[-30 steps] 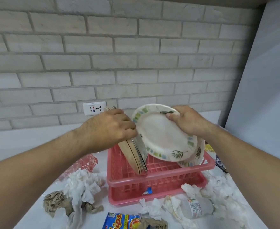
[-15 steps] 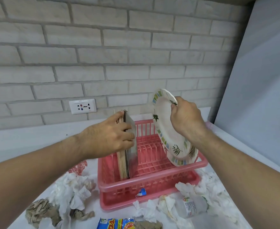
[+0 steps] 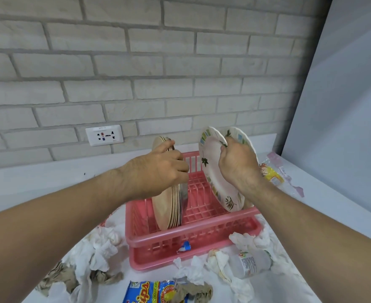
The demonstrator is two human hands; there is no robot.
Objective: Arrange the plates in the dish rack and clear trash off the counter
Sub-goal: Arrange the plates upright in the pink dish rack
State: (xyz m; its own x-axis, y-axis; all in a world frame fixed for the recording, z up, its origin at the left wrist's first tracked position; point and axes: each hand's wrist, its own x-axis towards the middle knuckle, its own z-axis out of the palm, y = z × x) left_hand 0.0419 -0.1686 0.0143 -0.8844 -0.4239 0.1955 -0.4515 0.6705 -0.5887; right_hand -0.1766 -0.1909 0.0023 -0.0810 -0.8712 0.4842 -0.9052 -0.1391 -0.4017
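Curling the left hand (image 3: 158, 171) over the top of a stack of brown plates (image 3: 164, 206), fingers (image 3: 180, 166) pressed together, propping it on edge at the left of the pink rack (image 3: 191, 237). Pinching a leaf-patterned plate (image 3: 211, 178) by its top rim with the right hand (image 3: 237, 167), at the rack's right end. Showing a second patterned plate (image 3: 242, 136) behind it, unseen half a second ago. Hiding most fingertips behind plates.

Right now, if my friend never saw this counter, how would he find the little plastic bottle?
Start at the pink dish rack in the middle of the white counter. Look just in front of its right corner, among the crumpled white tissues. The bottle lies on its side there, the only clear, smooth thing with a printed label.
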